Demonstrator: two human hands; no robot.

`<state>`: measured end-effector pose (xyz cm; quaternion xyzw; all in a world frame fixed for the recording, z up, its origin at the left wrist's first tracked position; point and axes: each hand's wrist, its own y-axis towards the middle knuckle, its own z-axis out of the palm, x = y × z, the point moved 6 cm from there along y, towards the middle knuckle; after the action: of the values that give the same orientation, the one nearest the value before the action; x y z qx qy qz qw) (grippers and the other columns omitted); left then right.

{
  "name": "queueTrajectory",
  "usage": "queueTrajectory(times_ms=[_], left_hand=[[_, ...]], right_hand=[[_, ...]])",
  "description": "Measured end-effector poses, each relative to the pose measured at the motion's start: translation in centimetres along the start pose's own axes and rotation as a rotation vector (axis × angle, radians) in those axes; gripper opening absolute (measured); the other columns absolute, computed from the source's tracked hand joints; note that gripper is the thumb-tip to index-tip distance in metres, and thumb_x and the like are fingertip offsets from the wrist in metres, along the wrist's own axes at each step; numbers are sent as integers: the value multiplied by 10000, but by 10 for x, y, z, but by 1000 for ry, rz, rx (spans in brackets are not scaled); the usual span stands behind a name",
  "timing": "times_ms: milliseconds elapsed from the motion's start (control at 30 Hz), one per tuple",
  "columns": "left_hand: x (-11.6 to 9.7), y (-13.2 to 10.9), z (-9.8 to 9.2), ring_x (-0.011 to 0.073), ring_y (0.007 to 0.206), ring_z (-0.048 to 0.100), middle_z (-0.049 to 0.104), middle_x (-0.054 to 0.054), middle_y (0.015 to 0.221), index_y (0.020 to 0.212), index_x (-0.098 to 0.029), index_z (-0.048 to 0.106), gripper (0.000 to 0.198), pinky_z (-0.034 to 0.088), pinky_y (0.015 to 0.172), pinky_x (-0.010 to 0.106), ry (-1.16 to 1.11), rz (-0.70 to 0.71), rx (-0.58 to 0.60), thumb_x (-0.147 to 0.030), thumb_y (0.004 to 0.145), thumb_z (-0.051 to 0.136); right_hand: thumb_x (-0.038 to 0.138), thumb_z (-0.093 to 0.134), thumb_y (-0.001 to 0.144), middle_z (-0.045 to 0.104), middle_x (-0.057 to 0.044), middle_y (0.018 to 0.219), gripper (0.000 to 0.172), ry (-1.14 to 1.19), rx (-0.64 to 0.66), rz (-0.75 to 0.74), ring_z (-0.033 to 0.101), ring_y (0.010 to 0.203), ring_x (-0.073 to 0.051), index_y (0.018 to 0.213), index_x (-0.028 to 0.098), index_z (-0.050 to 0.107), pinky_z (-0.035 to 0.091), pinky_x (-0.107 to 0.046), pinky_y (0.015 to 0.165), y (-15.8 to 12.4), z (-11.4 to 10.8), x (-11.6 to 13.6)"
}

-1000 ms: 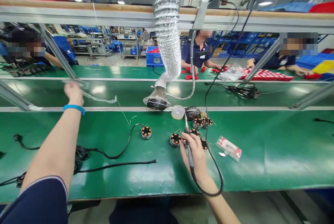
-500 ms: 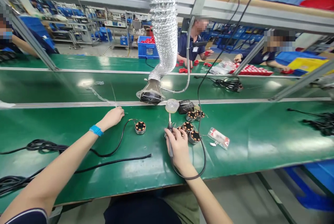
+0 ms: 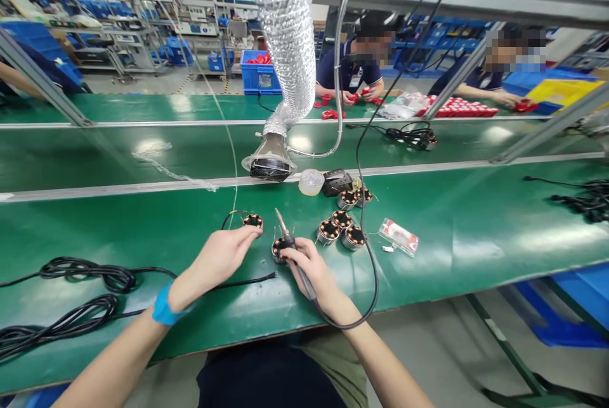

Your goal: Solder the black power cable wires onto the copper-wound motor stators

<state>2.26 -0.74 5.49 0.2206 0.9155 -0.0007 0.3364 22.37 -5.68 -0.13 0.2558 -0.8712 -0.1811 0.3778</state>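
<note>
My left hand point(image 3: 216, 259), with a blue wristband, has its fingers closed on the near edge of a ring-shaped copper-wound coil point(image 3: 253, 222). A black cable point(image 3: 223, 221) runs to that coil. In my right hand point(image 3: 311, 271) is a soldering iron point(image 3: 287, 230), its tip pointing up and away. The fingertips of that hand also touch a second coil point(image 3: 278, 250). Several more coils point(image 3: 341, 220) sit to the right. Behind them are a round translucent container point(image 3: 311, 182) and a black box-like object point(image 3: 337, 183).
An extraction hose point(image 3: 285, 33) hangs over the green table point(image 3: 438, 217), its nozzle point(image 3: 270, 159) low. Coiled black cables point(image 3: 85, 275) lie left, more at the far right. A clear-and-red packet point(image 3: 398, 236) lies right. People work with red parts across the table.
My left hand has moved right and nearer, onto the coil. My right hand has moved left with the iron, away from the round container; a coil is now beside it, apart from the group.
</note>
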Motion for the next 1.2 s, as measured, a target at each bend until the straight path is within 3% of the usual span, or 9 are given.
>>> queueTrajectory(times_ms=[100, 233, 400, 533, 667, 767, 967, 1100, 1200], left_hand=[[0, 10, 24, 254, 1075, 652, 697, 97, 1184, 1161, -193, 690, 352, 476, 944, 340, 33, 55, -28, -323, 998, 406], [-1, 29, 36, 265, 1017, 647, 697, 122, 1101, 1213, -170, 661, 339, 483, 901, 357, 46, 39, -19, -326, 969, 487], [-8, 38, 36, 220, 844, 620, 691, 74, 880, 845, -187, 714, 302, 459, 784, 317, -21, 44, 56, -321, 952, 466], [7, 33, 38, 202, 726, 590, 661, 50, 736, 702, -167, 667, 338, 431, 670, 292, -203, -91, 125, -414, 883, 524], [16, 25, 49, 212, 708, 609, 684, 54, 708, 694, -144, 683, 395, 451, 681, 298, -497, -262, 227, -528, 771, 632], [15, 22, 52, 218, 707, 618, 703, 58, 715, 698, -145, 704, 415, 457, 694, 305, -518, -290, 240, -552, 755, 649], [17, 19, 36, 233, 812, 638, 739, 56, 899, 913, -200, 738, 353, 459, 725, 300, -277, -177, -21, -499, 854, 559], [16, 18, 38, 188, 642, 554, 662, 30, 682, 720, -187, 694, 364, 391, 617, 277, -187, -152, 96, -466, 872, 517], [15, 18, 46, 143, 544, 458, 572, 3, 584, 712, -162, 686, 384, 329, 540, 255, -404, -264, 189, -503, 832, 557]], right_hand=[[77, 515, 906, 514, -95, 1211, 422, -26, -101, 17, 593, 1107, -200, 1276, 275, 560, 530, -369, 952, -5, -5, 4], [253, 723, 827, 493, -116, 1201, 463, -90, -232, 173, 589, 1080, -258, 1257, 246, 553, 544, -432, 932, -5, -2, 8], [237, 743, 809, 467, -123, 1247, 541, -75, -176, 238, 589, 1097, -283, 1296, 267, 512, 540, -448, 938, 5, 13, 13], [116, 687, 790, 433, -108, 1257, 548, 89, -70, 196, 626, 1010, -210, 1283, 253, 492, 542, -356, 921, 14, 10, 11], [115, 681, 757, 440, -82, 1217, 540, 157, 83, 132, 623, 962, -176, 1249, 244, 502, 532, -305, 885, 20, 2, 11], [97, 676, 735, 446, -67, 1213, 571, 193, 145, 98, 614, 940, -152, 1255, 245, 496, 521, -275, 875, 20, -2, 11], [88, 687, 730, 465, -66, 1210, 589, 234, 98, 97, 610, 1005, -156, 1269, 240, 501, 499, -273, 920, 15, -6, 8], [154, 720, 780, 457, -79, 1241, 544, 260, 60, 115, 567, 1129, -186, 1271, 238, 501, 464, -309, 996, 15, -6, 6], [154, 703, 807, 465, -76, 1230, 489, 268, 81, 119, 568, 1129, -178, 1251, 237, 513, 464, -302, 993, 17, -6, 6]])
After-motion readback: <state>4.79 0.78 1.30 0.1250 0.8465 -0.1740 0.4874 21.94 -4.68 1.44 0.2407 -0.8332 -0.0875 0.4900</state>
